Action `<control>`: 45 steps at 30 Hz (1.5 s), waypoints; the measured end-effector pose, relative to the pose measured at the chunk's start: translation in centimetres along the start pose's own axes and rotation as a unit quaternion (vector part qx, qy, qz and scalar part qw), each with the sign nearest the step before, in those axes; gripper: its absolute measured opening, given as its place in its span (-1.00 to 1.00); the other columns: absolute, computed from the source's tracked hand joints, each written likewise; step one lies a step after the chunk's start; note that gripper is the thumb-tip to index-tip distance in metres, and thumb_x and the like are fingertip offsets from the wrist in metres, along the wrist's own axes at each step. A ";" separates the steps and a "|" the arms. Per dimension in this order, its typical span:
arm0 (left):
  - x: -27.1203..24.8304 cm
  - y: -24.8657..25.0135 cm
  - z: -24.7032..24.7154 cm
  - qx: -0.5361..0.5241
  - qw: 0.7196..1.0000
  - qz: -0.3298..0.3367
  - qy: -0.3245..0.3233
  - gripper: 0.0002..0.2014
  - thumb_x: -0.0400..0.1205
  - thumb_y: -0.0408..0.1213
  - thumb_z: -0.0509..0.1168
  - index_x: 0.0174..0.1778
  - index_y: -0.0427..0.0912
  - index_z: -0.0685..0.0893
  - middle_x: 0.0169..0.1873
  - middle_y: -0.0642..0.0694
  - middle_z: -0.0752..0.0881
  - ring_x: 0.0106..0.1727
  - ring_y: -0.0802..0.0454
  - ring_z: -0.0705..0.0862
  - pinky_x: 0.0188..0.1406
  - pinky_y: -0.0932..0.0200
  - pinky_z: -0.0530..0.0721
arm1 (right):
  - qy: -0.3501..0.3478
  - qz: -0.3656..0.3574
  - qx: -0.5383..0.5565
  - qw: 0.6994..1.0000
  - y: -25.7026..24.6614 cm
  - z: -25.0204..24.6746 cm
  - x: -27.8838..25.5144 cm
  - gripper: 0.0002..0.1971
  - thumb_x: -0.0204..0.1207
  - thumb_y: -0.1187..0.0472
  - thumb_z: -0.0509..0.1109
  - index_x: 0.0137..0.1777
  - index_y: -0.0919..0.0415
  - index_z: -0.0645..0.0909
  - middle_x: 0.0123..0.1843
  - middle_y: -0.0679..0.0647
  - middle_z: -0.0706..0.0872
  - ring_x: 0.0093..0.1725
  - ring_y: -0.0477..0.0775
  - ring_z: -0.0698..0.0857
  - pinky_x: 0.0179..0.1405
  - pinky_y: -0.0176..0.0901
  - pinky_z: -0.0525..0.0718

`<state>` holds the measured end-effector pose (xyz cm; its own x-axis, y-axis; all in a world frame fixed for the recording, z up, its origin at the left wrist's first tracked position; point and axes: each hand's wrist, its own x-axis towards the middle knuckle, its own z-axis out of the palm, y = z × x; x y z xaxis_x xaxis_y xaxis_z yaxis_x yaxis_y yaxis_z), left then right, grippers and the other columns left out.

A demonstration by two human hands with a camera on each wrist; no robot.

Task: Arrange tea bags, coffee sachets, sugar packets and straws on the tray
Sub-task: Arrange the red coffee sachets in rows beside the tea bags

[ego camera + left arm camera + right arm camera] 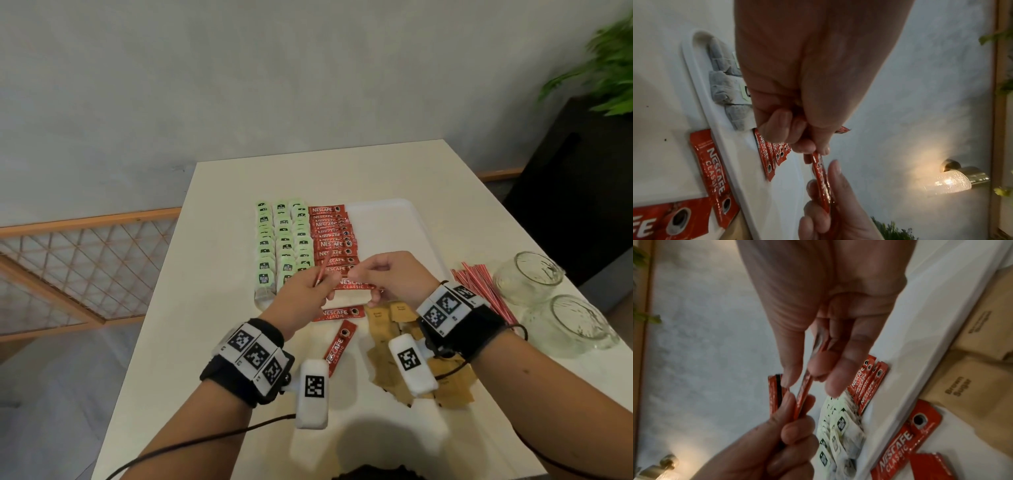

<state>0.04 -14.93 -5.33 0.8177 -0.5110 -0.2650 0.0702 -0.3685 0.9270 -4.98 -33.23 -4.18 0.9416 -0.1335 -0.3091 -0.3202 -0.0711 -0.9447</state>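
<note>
On the white tray (394,222), green tea bags (281,240) fill the left columns and red coffee sachets (332,236) form a column beside them. Both hands hover over the tray's near edge. My left hand (308,287) grips a red sachet (821,181) and a second sachet (774,394) behind it. My right hand (387,274) pinches the other end of the first sachet (802,399) between thumb and fingers. Two loose sachets (337,313) lie on the table just below the tray. Brown sugar packets (387,325) are heaped under my right wrist. Red straws (479,284) lie to the right.
Two clear glass jars (527,277) lie on their sides at the table's right edge, beyond the straws. The tray's right half is bare. A dark planter with a green plant (609,75) stands right of the table, and a wooden lattice rail (85,260) runs at the left.
</note>
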 end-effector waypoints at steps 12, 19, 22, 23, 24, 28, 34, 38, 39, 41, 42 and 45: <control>0.2 0.0 -0.9 0.013 0.995 0.022 0.098 -0.74 0.76 0.00 0.17 -0.07 -0.11 0.57 -0.32 0.06 0.57 -0.35 0.12 0.47 -0.30 0.17 0.46 | -0.011 0.022 0.057 0.998 0.3 -0.9 1.8 -0.87 0.51 0.44 0.45 0.04 0.44 0.71 -0.09 0.33 0.79 -0.16 0.10 0.83 -0.11 -0.10 0.83; 0.9 0.6 -3.4 -0.051 0.986 -0.046 0.155 -0.66 0.77 0.02 -0.03 0.05 -0.06 0.60 -0.02 -0.23 0.57 0.10 -0.24 0.59 0.03 -0.01 0.53 | 0.088 0.083 -0.202 0.972 3.6 -1.3 4.2 -0.94 0.48 0.19 0.55 -0.10 0.14 0.80 -0.19 0.10 0.81 -0.29 0.05 0.74 -0.18 -0.06 0.81; 1.5 0.1 -4.2 -0.045 0.982 -0.040 0.181 -0.77 0.75 -0.15 0.04 -0.18 -0.05 0.51 -0.24 -0.03 0.49 -0.30 0.04 0.41 -0.29 0.09 0.36 | 0.112 0.093 -0.235 0.961 3.6 -1.1 4.9 -0.93 0.46 0.21 0.56 -0.25 0.09 0.78 -0.28 0.05 0.79 -0.38 0.03 0.69 -0.20 -0.12 0.77; 1.6 -0.1 -4.4 -0.047 0.981 -0.038 0.182 -0.78 0.76 -0.17 0.06 -0.18 -0.05 0.50 -0.28 -0.01 0.48 -0.31 0.06 0.40 -0.30 0.10 0.35 | 0.124 0.101 -0.229 0.960 3.5 -1.1 5.2 -0.93 0.45 0.23 0.57 -0.25 0.11 0.76 -0.28 0.07 0.79 -0.39 0.04 0.68 -0.19 -0.12 0.77; 1.8 -0.3 -4.6 -0.048 0.981 -0.037 0.182 -0.79 0.76 -0.17 0.08 -0.16 -0.06 0.51 -0.30 0.00 0.48 -0.32 0.07 0.40 -0.30 0.12 0.37 | 0.134 0.112 -0.219 0.960 3.4 -1.0 5.4 -0.93 0.42 0.25 0.59 -0.21 0.15 0.74 -0.26 0.11 0.79 -0.39 0.04 0.67 -0.18 -0.10 0.78; 2.2 -0.8 -5.1 -0.053 0.981 -0.035 0.185 -0.82 0.76 -0.17 0.14 -0.12 -0.08 0.56 -0.31 0.02 0.53 -0.32 0.09 0.45 -0.25 0.12 0.44 | 0.153 0.137 -0.209 0.956 3.2 -0.7 6.3 -0.75 0.36 0.23 0.64 -0.09 0.18 0.62 -0.17 0.19 0.80 -0.40 0.05 0.66 -0.27 -0.11 0.74; 2.1 -1.0 -5.6 -0.069 0.982 -0.030 0.175 -0.84 0.75 -0.20 0.23 0.07 -0.21 0.62 -0.24 -0.08 0.64 -0.42 0.08 0.63 -0.43 0.12 0.63 | 0.149 0.130 -0.225 0.954 2.7 0.0 7.0 -0.71 0.38 0.16 0.63 -0.08 0.14 0.56 -0.14 0.17 0.77 -0.31 0.08 0.69 -0.17 -0.07 0.75; 1.9 -0.8 -5.6 -0.113 0.981 -0.020 0.157 -0.79 0.66 -0.28 0.40 0.05 -0.38 0.64 -0.14 -0.28 0.74 -0.35 0.02 0.79 -0.44 0.14 0.78 | 0.153 0.130 -0.220 0.955 2.8 -0.1 7.2 -0.68 0.40 0.06 0.61 -0.02 0.15 0.56 -0.14 0.16 0.77 -0.30 0.09 0.71 -0.10 -0.01 0.80; 1.9 -0.9 -5.4 -0.118 0.981 -0.016 0.155 -0.76 0.62 -0.30 0.45 0.02 -0.43 0.65 -0.14 -0.31 0.75 -0.32 0.00 0.79 -0.39 0.11 0.81 | 0.153 0.128 -0.216 0.956 2.7 -0.2 7.1 -0.66 0.41 0.03 0.60 -0.01 0.15 0.55 -0.16 0.16 0.77 -0.29 0.08 0.72 -0.12 -0.03 0.80; 1.9 -0.9 -5.0 -0.118 0.980 -0.004 0.159 -0.72 0.54 -0.30 0.52 -0.06 -0.47 0.68 -0.18 -0.31 0.78 -0.27 -0.03 0.77 -0.27 0.06 0.83 | 0.154 0.113 -0.217 0.957 2.5 -0.4 6.8 -0.64 0.43 -0.06 0.56 -0.01 0.15 0.55 -0.18 0.14 0.77 -0.26 0.09 0.72 -0.14 -0.04 0.78; 1.9 -0.9 -4.7 -0.111 0.980 0.006 0.162 -0.74 0.52 -0.29 0.54 -0.11 -0.45 0.70 -0.20 -0.27 0.80 -0.25 -0.04 0.76 -0.21 0.05 0.83 | 0.153 0.101 -0.213 0.960 2.4 -0.5 6.6 -0.64 0.46 -0.11 0.52 -0.02 0.16 0.56 -0.18 0.13 0.77 -0.26 0.09 0.72 -0.13 -0.03 0.78; 1.9 -1.2 -3.3 -0.040 0.982 0.057 0.174 -0.81 0.47 -0.28 0.58 -0.27 -0.26 0.70 -0.26 -0.10 0.81 -0.24 0.08 0.71 -0.15 0.18 0.76 | 0.119 0.064 -0.122 0.983 1.2 -0.3 5.5 -0.57 0.56 -0.18 0.37 0.01 0.25 0.64 -0.22 0.11 0.76 -0.35 0.04 0.68 -0.26 -0.09 0.73</control>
<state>3.41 -12.96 -6.07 0.9676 -0.2441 -0.0652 0.0010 -0.2543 0.9671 -0.19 -34.38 -6.98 0.8508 -0.3816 -0.3613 -0.4766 -0.2710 -0.8363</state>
